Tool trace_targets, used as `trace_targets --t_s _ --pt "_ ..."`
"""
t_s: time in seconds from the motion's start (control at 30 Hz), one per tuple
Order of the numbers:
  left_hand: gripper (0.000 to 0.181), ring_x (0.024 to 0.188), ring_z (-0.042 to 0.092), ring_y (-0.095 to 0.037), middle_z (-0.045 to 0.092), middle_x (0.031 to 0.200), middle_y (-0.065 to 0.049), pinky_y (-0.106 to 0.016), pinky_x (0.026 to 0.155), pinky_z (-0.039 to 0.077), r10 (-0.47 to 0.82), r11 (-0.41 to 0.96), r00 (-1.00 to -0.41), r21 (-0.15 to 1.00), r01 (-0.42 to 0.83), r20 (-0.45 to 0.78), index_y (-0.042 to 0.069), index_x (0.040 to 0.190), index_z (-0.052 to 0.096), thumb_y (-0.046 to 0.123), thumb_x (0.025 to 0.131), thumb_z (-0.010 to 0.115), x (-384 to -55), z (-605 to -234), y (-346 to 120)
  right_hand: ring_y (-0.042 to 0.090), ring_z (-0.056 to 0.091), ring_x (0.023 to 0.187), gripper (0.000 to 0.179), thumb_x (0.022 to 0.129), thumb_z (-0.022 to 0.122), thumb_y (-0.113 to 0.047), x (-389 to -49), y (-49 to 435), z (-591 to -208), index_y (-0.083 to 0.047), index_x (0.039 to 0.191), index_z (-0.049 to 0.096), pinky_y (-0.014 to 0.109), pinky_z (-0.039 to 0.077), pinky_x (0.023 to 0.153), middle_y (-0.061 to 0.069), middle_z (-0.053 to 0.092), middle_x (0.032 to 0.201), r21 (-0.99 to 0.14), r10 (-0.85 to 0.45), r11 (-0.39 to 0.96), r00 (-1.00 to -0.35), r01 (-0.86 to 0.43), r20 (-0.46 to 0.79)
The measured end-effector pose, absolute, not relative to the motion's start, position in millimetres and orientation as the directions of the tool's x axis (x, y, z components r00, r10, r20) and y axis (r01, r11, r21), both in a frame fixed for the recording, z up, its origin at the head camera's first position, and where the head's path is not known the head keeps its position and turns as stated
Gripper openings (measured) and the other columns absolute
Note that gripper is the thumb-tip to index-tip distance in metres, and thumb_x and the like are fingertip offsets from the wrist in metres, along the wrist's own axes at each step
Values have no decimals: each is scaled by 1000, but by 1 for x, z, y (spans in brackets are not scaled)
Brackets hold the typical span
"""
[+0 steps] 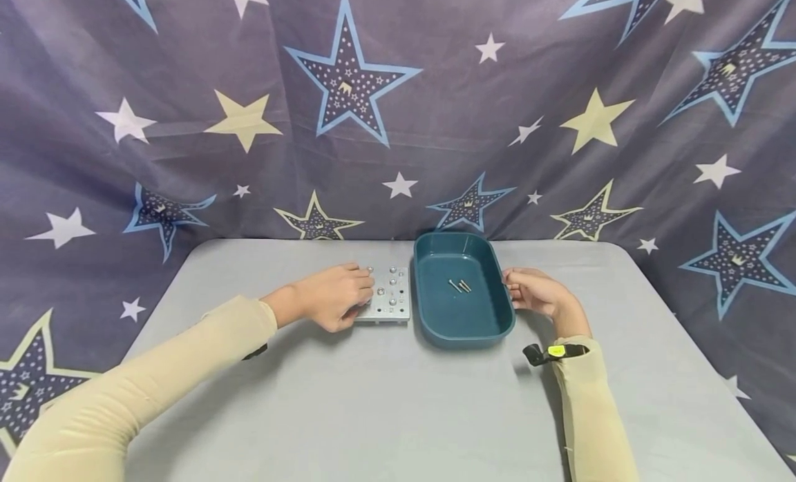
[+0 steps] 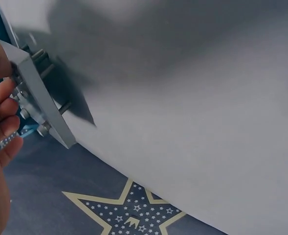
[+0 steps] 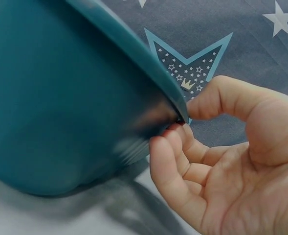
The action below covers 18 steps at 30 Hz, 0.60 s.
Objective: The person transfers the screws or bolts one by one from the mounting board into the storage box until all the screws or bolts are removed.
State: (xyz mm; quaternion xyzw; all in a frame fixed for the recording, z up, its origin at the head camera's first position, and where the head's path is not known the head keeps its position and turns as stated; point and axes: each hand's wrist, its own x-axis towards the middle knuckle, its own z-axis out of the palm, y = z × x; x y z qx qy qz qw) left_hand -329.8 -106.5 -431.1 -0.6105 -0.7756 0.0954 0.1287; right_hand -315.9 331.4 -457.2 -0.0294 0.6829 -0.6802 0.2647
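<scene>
The left hand (image 1: 336, 297) reaches over the left part of a silver metal plate (image 1: 401, 309) fitted with several socket-head bolts (image 1: 393, 302). In the left wrist view the thumb and index finger close around a bolt at the plate's face, the other fingers curled beside further bolt heads (image 2: 42, 129). Bolt shanks (image 2: 47, 71) stick out through the plate's underside. Over on the right, the right hand (image 1: 536, 292) pinches the rim of a teal tray (image 1: 461, 342), thumb at the lip and fingertips beneath it. A few thin bolts (image 1: 463, 286) lie inside the tray.
Both things stand side by side near the back edge of a light grey table (image 1: 373, 413). A dark curtain (image 1: 398, 157) printed with stars hangs right behind it. A black strap (image 1: 547, 353) sits on the right wrist.
</scene>
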Motion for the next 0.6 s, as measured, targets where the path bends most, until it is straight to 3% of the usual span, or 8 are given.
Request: trace_targets --t_s 0.27,0.6 --pt "14 88 59 -18 63 90 1 -36 83 50 968 249 -241 -292 923 63 16 86 60 28 78 64 -331 -432 -105 5 62 76 22 100 39 -6 -316 331 -457 -15 96 59 25 55 71 -8 66 81 -944 -389 65 -864 322 -321" --pt "13 83 57 -18 60 84 1 -36 79 49 967 254 -241 -277 927 82 16 80 58 27 78 65 -330 -431 -109 5 60 77 21 100 38 -4 -314 330 -454 -15 94 55 25 54 73 -9 62 81 -942 -386 78 -861 328 -331"
